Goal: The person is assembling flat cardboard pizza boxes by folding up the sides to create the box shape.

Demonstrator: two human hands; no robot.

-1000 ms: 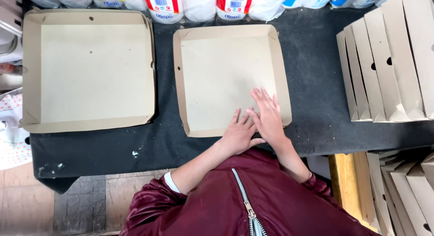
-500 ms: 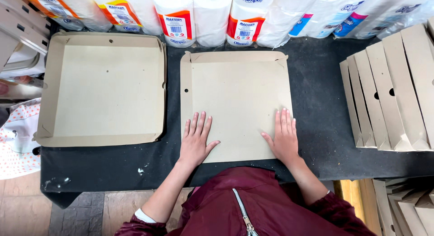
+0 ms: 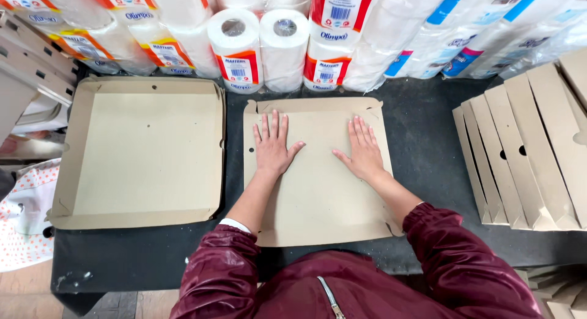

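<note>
A flat brown cardboard box blank (image 3: 321, 197) lies on the black table in front of me. My left hand (image 3: 272, 146) presses palm-down on its upper left part, fingers spread. My right hand (image 3: 364, 148) presses flat on its upper right part, fingers together and pointing away from me. Neither hand holds anything. Both arms wear dark red shiny sleeves. To the left sits a folded cardboard tray (image 3: 143, 153) with raised walls, apart from both hands.
Wrapped packs of paper rolls (image 3: 263, 47) line the table's far edge. A fanned stack of flat cardboard pieces (image 3: 529, 154) lies at the right. More grey cardboard pieces (image 3: 27, 74) and a dotted cloth (image 3: 24, 215) sit beyond the left edge.
Both hands slid from the near edge of the cardboard blank up to its far part, spreading apart. The view shifted toward the packs at the back.
</note>
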